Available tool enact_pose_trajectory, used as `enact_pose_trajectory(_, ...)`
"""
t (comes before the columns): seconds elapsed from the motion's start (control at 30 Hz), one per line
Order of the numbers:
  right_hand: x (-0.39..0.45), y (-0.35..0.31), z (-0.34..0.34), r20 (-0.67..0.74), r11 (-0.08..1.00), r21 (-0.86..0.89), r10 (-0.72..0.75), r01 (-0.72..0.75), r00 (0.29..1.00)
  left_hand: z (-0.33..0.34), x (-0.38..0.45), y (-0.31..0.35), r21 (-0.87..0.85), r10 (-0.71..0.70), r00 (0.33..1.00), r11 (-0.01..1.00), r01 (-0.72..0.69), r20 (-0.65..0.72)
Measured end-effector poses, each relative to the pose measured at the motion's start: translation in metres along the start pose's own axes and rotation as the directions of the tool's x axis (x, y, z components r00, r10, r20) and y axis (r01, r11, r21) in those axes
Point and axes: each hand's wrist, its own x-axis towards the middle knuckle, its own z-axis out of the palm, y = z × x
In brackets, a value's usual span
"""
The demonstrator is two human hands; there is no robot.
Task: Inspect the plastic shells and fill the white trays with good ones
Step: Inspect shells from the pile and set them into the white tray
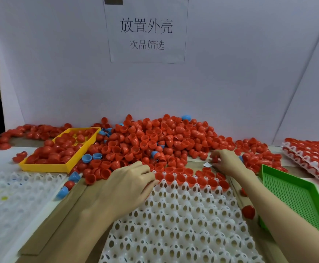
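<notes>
While the right hand (223,161) pinches a red shell (215,159) by the pile (155,141), the left hand (130,184) (fingers curled, contents unclear) rests on the white tray (183,215) — risk: nudging seated shells (191,181) loose.

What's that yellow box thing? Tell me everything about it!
The yellow tray is a shallow rectangular box with low straight walls, and it looks like plastic. It lies flat on the table's left side, turned at an angle, in front of the white wall. Red shells half fill it, heaped loosely. More red shells and two blue shells crowd against its right side. Neither hand touches it.
</notes>
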Motion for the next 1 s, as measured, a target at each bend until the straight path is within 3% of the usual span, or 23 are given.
enact_pose_trajectory(0.2, -0.003, -0.001, 0.0, -0.046, 0.99, 0.141, 0.004, 0.002, 0.999, 0.0, 0.0, -0.002, 0.013, -0.03, 0.999, 0.999, 0.03, 0.013)
enact_pose_trajectory(0.3, -0.017, -0.016, -0.02, -0.132, 0.939, 0.343, 0.019, 0.028, 0.991, -0.001, 0.001, -0.003, 0.035, -0.068, 0.997, 0.997, 0.069, -0.034)
enact_pose_trajectory(0.37, -0.036, -0.034, -0.039, -0.121, 0.828, 0.558, 0.031, 0.042, 0.992, -0.001, 0.001, -0.003, 0.024, -0.099, 0.992, 0.995, 0.102, -0.08)
enact_pose_trajectory(0.5, -0.085, -0.076, -0.063, 0.109, 0.52, 0.853, -0.104, -0.039, 0.989, 0.006, 0.004, 0.002, -0.126, -0.113, 0.988, 0.987, 0.1, -0.1)
enact_pose_trajectory(0.6, -0.114, -0.1, -0.063, 0.25, 0.387, 0.912, -0.266, -0.135, 0.931, 0.011, 0.005, 0.017, -0.169, 0.02, 0.997, 0.985, -0.033, -0.077)
enact_pose_trajectory(0.73, -0.136, -0.12, -0.06, 0.29, 0.345, 0.923, -0.33, -0.171, 0.898, 0.021, 0.005, 0.035, -0.26, 0.093, 0.992, 0.959, -0.114, -0.09)
enact_pose_trajectory(0.87, -0.142, -0.124, -0.062, 0.279, 0.235, 0.948, -0.29, -0.214, 0.916, 0.022, 0.005, 0.042, -0.493, -0.09, 0.986, 0.87, 0.009, -0.14)
enact_pose_trajectory(1.0, -0.146, -0.118, -0.066, 0.261, 0.22, 0.955, -0.311, -0.198, 0.914, 0.016, 0.008, 0.039, -0.681, -0.285, 0.956, 0.713, 0.169, -0.062)
